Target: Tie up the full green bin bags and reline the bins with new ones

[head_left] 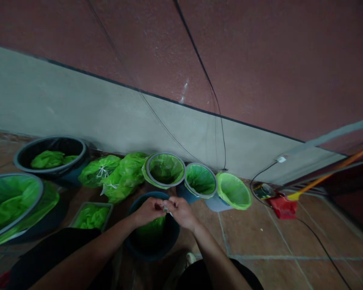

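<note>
My left hand [150, 211] and my right hand [180, 212] meet above a dark blue bin [176, 237] on the floor between my feet. Both are closed, with fingertips pinched together at the top of a green plastic bag [153, 230]. The bag hangs down from the fingers into the bin. A small whitish bit shows at the fingertips, too small to make out. Just behind stand a bin with a grey rim [166, 186] and a blue bin [196, 196], both lined with green bags.
Tied green bags [124, 177] lean by the wall. A small tray [110, 211] of green bags sits left of the bin. Larger bins [78, 159] stand farther left. On the right are a lined pale bin [219, 204], a red dustpan [284, 207] and a black cable [323, 249].
</note>
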